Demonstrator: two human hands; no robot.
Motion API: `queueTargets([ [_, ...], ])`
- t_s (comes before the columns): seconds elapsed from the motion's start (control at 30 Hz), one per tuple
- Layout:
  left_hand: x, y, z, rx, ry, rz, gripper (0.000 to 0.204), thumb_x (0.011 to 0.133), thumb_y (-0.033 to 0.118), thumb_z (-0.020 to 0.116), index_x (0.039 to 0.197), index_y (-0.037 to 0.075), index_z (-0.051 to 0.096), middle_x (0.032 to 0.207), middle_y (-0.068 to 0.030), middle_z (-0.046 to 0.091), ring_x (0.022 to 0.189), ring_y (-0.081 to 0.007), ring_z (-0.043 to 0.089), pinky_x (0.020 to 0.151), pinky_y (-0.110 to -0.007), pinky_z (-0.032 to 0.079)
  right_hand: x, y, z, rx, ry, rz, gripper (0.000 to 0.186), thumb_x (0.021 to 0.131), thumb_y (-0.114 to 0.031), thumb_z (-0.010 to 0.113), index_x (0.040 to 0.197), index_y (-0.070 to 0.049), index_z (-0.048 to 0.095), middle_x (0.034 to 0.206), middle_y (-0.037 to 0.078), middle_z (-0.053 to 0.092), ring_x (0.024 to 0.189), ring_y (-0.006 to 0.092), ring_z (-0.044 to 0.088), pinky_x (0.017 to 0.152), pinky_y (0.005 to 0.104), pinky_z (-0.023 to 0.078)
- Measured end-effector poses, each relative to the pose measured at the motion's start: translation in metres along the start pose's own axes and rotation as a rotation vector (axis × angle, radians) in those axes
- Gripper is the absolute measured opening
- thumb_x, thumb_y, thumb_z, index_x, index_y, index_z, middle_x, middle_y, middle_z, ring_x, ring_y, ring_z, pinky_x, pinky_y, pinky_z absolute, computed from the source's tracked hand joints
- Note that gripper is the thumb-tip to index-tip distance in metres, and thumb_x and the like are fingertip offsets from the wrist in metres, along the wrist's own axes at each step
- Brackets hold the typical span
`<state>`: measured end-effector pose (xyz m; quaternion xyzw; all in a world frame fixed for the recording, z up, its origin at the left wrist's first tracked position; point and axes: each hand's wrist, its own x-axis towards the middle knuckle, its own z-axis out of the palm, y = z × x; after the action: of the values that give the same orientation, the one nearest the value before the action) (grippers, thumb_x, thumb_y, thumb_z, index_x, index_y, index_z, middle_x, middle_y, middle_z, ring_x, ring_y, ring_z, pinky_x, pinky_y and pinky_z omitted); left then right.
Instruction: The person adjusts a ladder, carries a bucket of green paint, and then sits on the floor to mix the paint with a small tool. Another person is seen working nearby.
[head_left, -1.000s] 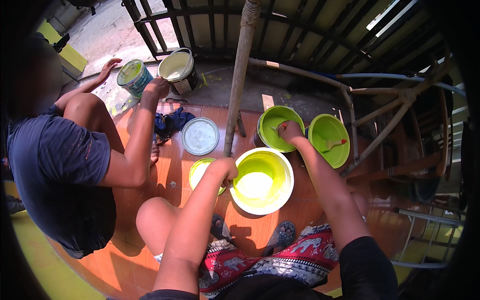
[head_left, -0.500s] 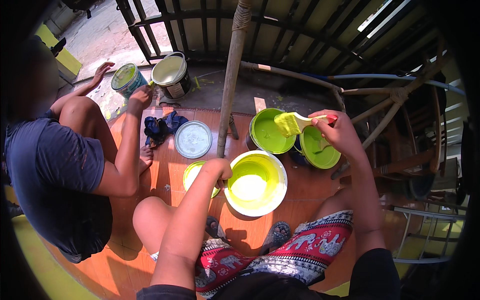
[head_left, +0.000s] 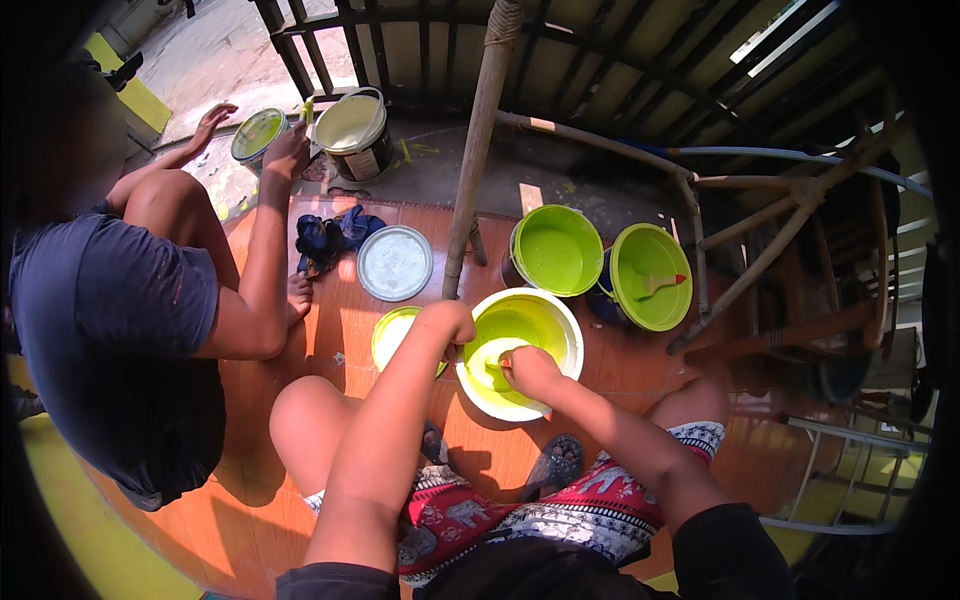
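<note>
A white bucket (head_left: 565, 330) with lime green paint stands on the orange floor between my knees. My left hand (head_left: 450, 323) grips its near-left rim. Inside the bucket, my right hand (head_left: 530, 370) is closed on a paint-covered brush (head_left: 490, 362) whose head dips into the paint. Just beyond stand two lime green buckets, one in the middle (head_left: 555, 250) and one to the right (head_left: 640, 250). A second brush with a red handle (head_left: 665, 283) lies in the right one.
A person in a dark blue shirt (head_left: 110, 330) squats at the left, a hand (head_left: 285, 150) by a white paint pail (head_left: 350, 125) and a small tin (head_left: 255, 135). A grey lid (head_left: 395, 263), a yellow-green lid (head_left: 393, 335), a blue cloth (head_left: 335, 235), a bamboo pole (head_left: 480, 140) and a rattan chair (head_left: 790, 250) surround me.
My right hand lifted a paint-covered brush from the far green buckets and brought it down into the white bucket. My left hand stayed on the bucket's rim.
</note>
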<state>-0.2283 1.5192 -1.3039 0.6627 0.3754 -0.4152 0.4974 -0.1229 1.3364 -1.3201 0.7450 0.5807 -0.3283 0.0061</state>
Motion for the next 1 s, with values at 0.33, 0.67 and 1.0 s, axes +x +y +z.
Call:
queueTargets([
  [0.33, 0.005, -0.004, 0.004, -0.094, 0.046, 0.036, 0.026, 0.088, 0.003, 0.046, 0.095, -0.008, 0.068, 0.081, -0.0193, 0.073, 0.066, -0.0249, 0.073, 0.059, -0.039, 0.060, 0.025, 0.037, -0.004, 0.103, 0.098, 0.080, 0.022, 0.086, -0.017, 0.066, 0.101, -0.003, 0.073, 0.084, 0.023, 0.069, 0.081, 0.0399, 0.067, 0.077, 0.0458, 0.053],
  [0.67, 0.009, -0.005, 0.006, -0.087, 0.051, 0.023, 0.026, 0.087, 0.003, 0.047, 0.089, -0.008, 0.070, 0.081, -0.0192, 0.073, 0.068, -0.0294, 0.072, 0.061, -0.043, 0.059, 0.024, 0.046, -0.001, 0.192, 0.264, 0.119, 0.019, 0.085, -0.014, 0.067, 0.099, -0.002, 0.072, 0.083, 0.023, 0.069, 0.080, 0.0400, 0.067, 0.072, 0.0445, 0.053],
  [1.0, 0.004, -0.002, 0.005, -0.076, 0.053, 0.026, 0.025, 0.087, 0.003, 0.047, 0.091, -0.008, 0.069, 0.080, -0.0194, 0.072, 0.067, -0.0265, 0.073, 0.060, -0.041, 0.060, 0.022, 0.046, 0.008, 0.199, 0.304, 0.114, 0.018, 0.084, -0.014, 0.068, 0.096, -0.001, 0.071, 0.082, 0.024, 0.068, 0.078, 0.0410, 0.067, 0.073, 0.0456, 0.053],
])
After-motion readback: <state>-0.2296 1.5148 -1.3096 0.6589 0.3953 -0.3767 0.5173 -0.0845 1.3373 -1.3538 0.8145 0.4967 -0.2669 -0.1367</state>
